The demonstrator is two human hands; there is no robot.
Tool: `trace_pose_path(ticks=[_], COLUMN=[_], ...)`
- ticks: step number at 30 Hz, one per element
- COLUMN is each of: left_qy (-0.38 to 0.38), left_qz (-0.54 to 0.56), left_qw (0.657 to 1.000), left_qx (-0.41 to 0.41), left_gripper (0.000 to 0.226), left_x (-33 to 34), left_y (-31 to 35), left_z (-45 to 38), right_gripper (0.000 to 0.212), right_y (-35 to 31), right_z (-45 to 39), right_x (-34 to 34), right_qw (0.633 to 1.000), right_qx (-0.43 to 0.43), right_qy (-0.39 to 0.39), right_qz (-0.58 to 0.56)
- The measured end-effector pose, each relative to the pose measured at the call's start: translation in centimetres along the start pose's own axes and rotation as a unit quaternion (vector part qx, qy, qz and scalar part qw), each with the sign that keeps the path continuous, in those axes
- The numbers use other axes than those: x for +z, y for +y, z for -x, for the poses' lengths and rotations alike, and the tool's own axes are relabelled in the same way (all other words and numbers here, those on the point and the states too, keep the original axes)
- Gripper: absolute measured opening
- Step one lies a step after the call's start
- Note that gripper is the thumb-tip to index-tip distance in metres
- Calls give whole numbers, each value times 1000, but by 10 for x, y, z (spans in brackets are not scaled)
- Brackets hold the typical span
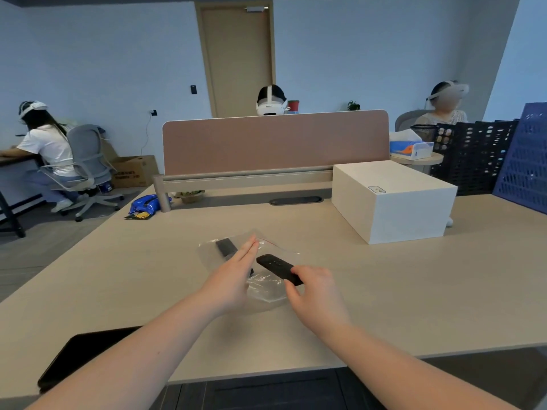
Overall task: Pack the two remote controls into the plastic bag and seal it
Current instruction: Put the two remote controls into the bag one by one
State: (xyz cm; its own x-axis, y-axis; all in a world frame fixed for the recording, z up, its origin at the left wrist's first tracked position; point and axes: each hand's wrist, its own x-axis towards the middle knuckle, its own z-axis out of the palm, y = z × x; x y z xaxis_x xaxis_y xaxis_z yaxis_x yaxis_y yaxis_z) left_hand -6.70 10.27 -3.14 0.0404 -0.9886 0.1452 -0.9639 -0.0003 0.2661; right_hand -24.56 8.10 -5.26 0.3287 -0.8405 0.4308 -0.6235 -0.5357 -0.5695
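A clear plastic bag (pixel 266 291) with a red seal strip lies flat on the beige desk (pixel 399 291). One black remote (pixel 226 247) lies at the bag's far left end, seemingly inside it, partly hidden by my left hand. My left hand (pixel 233 276) rests flat on the bag with fingers straight and together, pressing it down. My right hand (pixel 313 294) grips the near end of a second black remote (pixel 276 267), which points up-left over the bag. Whether this remote is in the bag or on top, I cannot tell.
A white box (pixel 393 199) stands at the right, behind the bag. A black phone-like slab (pixel 85 353) lies at the near left edge. A blue snack packet (pixel 145 205) lies far left by the divider (pixel 275 143). Blue crates (pixel 524 155) stand far right. Other people sit beyond.
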Motion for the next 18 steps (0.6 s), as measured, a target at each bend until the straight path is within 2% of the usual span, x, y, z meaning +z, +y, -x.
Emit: trace_pose_path(ticks=[9, 18], left_qy=[-21, -43], left_qz=[-12, -17], left_qw=[1000, 999], left_qx=[8, -1], left_gripper=[88, 88], left_x=[-3, 2], left_y=[-8, -19], left_z=[2, 1], right_gripper=[17, 19], right_y=[-15, -11], right_z=[-22, -59], right_x=[35, 72], right_qw=[995, 978], right_qx=[17, 32], right_qy=[-75, -156], right_qz=[66, 133])
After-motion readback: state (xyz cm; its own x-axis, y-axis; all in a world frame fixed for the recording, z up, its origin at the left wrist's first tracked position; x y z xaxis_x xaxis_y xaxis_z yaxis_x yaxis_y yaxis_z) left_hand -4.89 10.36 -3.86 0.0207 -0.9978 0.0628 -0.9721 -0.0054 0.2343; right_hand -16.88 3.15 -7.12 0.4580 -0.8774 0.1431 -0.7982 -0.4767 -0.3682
